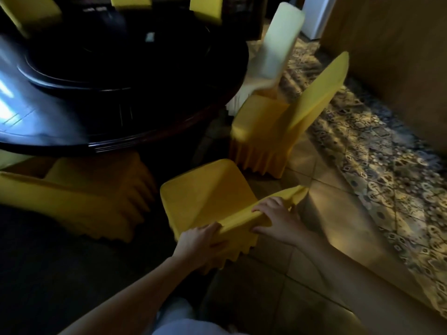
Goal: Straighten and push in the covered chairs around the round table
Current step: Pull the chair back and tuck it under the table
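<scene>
A yellow covered chair (205, 197) stands just in front of me, apart from the dark round table (121, 97). My left hand (200, 245) grips the left end of its backrest top. My right hand (278, 218) lies over the right part of the same top edge, fingers curled on the fabric. A second yellow covered chair (271, 126) stands to the right at the table's rim. A third yellow chair (79, 194) sits at the left, its seat under the table. A white covered chair (273, 49) is further back on the right.
More yellow chair backs (205, 8) show beyond the table's far side. A patterned rug (387, 165) runs along the right, next to a wooden wall (399, 56). Tiled floor (314, 274) lies under and right of the held chair.
</scene>
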Tool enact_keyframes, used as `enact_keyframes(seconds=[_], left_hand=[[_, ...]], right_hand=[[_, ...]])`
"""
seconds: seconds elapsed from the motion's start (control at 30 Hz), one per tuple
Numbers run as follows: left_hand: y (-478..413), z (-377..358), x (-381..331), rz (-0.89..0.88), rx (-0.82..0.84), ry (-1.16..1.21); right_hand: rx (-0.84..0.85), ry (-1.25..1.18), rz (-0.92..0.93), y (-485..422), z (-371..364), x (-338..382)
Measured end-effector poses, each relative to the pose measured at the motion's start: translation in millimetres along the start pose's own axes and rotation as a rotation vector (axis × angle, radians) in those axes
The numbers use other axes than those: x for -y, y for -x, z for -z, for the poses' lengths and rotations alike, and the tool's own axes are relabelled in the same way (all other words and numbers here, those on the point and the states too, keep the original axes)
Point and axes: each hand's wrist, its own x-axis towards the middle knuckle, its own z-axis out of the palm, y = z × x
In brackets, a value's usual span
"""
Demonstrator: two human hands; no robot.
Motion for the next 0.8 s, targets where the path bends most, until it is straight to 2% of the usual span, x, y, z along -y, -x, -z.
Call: enact_keyframes(seconds=[0.17,0.47,0.8], left_hand=[[-3.6,-0.4,11.7,-0.094,0.010,-0.006],[-39.2,20.1,33.2,-0.049,0.005,0.053],[-95.7,62.4,100.8,0.009,-0.016,0.118]], right_hand=[[-0.006,-0.011,0.031,-8.3,-0.8,2.0],[0.017,0.023,0.022,-57.8,13.6,7.1],[0.002,-0.017,0.025,-146.2,20.9,41.4]])
